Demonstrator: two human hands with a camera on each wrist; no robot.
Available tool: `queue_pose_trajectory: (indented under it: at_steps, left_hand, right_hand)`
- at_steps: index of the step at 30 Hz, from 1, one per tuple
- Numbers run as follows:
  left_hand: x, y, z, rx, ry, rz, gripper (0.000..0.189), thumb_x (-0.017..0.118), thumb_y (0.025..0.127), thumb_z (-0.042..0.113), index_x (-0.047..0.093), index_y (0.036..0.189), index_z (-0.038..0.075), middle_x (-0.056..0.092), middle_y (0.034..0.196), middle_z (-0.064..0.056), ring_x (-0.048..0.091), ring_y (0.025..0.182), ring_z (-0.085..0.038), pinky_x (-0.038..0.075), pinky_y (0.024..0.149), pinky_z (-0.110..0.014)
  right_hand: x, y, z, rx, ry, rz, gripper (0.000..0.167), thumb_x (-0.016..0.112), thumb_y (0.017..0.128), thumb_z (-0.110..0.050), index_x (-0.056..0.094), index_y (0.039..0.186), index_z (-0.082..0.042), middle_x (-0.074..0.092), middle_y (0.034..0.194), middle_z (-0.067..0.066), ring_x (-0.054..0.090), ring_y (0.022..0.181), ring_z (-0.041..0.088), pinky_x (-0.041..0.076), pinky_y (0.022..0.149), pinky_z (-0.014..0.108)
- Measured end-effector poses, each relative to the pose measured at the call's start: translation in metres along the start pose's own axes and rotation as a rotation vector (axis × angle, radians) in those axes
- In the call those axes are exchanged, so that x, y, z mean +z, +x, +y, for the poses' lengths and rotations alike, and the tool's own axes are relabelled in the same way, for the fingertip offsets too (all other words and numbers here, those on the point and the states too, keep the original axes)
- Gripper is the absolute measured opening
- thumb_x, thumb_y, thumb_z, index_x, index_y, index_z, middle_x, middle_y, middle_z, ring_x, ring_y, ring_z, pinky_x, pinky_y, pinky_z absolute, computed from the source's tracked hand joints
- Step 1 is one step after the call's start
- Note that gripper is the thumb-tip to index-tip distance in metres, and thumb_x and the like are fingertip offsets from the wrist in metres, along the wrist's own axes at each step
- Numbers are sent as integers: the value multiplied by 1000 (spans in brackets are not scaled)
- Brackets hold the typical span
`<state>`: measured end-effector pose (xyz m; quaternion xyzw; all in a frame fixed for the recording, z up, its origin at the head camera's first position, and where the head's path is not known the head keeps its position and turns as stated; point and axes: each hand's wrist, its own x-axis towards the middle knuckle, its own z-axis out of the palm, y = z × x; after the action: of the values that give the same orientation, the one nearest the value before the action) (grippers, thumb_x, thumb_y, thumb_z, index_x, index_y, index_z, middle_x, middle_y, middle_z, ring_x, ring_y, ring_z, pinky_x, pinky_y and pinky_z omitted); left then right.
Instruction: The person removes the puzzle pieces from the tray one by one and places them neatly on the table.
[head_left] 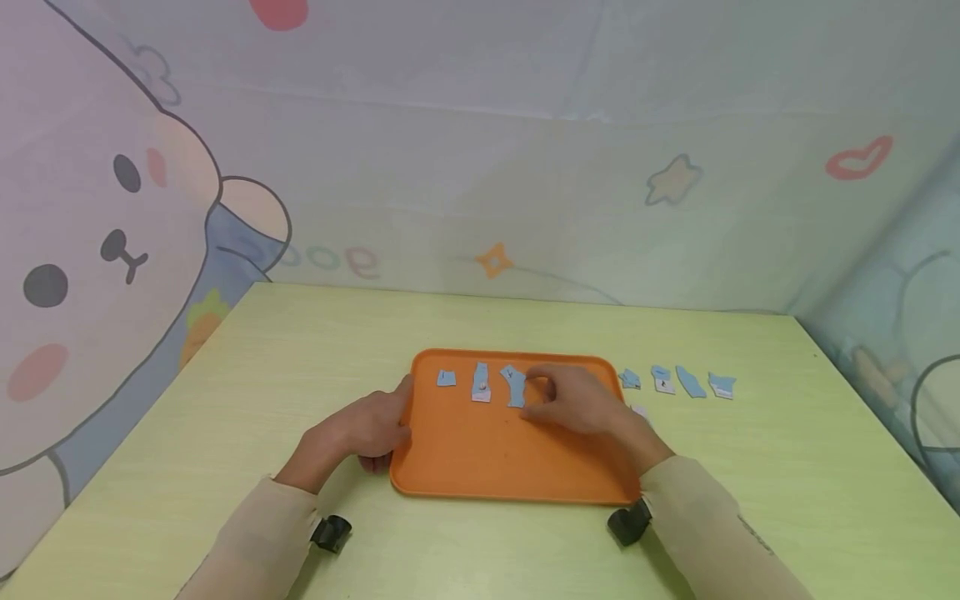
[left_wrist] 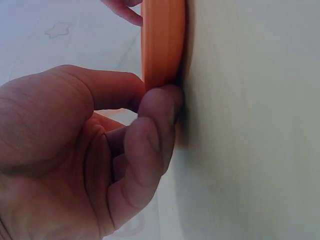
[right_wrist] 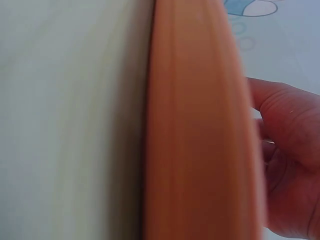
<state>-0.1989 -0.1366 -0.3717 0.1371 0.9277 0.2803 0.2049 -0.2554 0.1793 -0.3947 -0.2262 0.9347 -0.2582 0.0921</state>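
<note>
An orange tray (head_left: 506, 467) lies on the table, its left rim gripped by my left hand (head_left: 377, 423). In the left wrist view, the thumb is on the tray's upper edge and fingertips (left_wrist: 157, 107) curl beneath it. My right hand (head_left: 576, 400) reaches over the tray's right side, thumb and forefinger spread apart right at the edge of a blue Y-shaped paper piece (head_left: 516, 388). To its left on the tray are a blue-and-white piece (head_left: 481, 383) and a small blue piece (head_left: 446, 378). The tray wall hides the right fingertips in the right wrist view.
Right of the tray, several torn paper pieces lie in a row on the table (head_left: 487, 550), among them a long blue strip (head_left: 690, 382) and a blue-and-white scrap (head_left: 722, 385). A pale scrap (head_left: 640, 411) shows beside the right wrist. A printed cloth (head_left: 450, 167) hangs behind.
</note>
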Motion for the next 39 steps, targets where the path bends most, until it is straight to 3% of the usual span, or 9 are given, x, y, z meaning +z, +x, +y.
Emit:
queue_pose_trajectory:
  at_steps: [8, 21, 28, 39]
  left_hand:
    - [0, 0, 0, 0, 2, 1, 56, 47, 94, -2, 29, 147, -1, 60, 59, -8, 53, 44, -17, 47, 44, -29]
    - [1, 1, 1, -15, 12, -4, 59, 48, 95, -2, 27, 151, -1, 61, 59, -8, 54, 44, -16, 48, 44, -29]
    - [2, 1, 0, -26, 13, 0, 62, 48, 95, -2, 26, 153, 1, 62, 60, -9, 54, 45, -17, 48, 44, -29]
    - [1, 1, 1, -42, 18, -3, 70, 49, 96, 0, 20, 160, 0, 62, 62, -9, 55, 46, -18, 49, 45, -30]
  right_hand:
    - [2, 4, 1, 19, -31, 7, 69, 79, 93, -42, 57, 149, -7, 60, 79, 0, 54, 75, 15, 43, 72, 32]
    - [2, 6, 1, 35, -39, 4, 62, 77, 95, -44, 60, 147, -13, 62, 87, 1, 54, 82, 18, 46, 79, 36]
    - [4, 8, 1, 20, -6, 0, 57, 77, 96, -38, 61, 143, -9, 60, 85, 2, 53, 77, 17, 41, 70, 32]
    - [3, 9, 1, 3, 48, -14, 54, 78, 96, -32, 61, 139, -4, 60, 81, 2, 52, 72, 15, 42, 67, 30]
